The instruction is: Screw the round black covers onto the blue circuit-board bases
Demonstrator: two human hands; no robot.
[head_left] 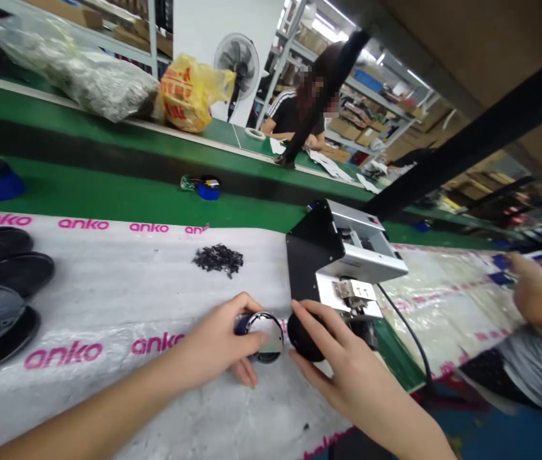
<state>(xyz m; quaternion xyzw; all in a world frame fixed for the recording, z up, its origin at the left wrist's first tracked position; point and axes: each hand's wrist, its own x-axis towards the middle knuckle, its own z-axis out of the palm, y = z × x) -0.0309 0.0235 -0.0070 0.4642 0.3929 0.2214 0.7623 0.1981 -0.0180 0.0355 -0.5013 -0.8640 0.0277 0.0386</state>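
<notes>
Near the front of the bench, my left hand [232, 345] grips a round blue housing [271, 338] with a black rim, its pale inner face turned toward me and the thumb lying across it. Just to the right, my right hand [338, 364] is closed around a round black cover [303, 335]. A narrow gap separates the two parts. A silver and black bench machine [347, 249] stands right behind my right hand. Beyond my left hand lies a heap of small black pieces [218, 259] on the white printed sheet [122, 306].
Large black discs [9, 262] overlap at the left. A blue part with wires [208, 187] rests on the green surface behind. A black cable [409, 332] runs from the machine. At right, a co-worker's hand [539, 294] holds blue parts; another person [294, 115] sits across.
</notes>
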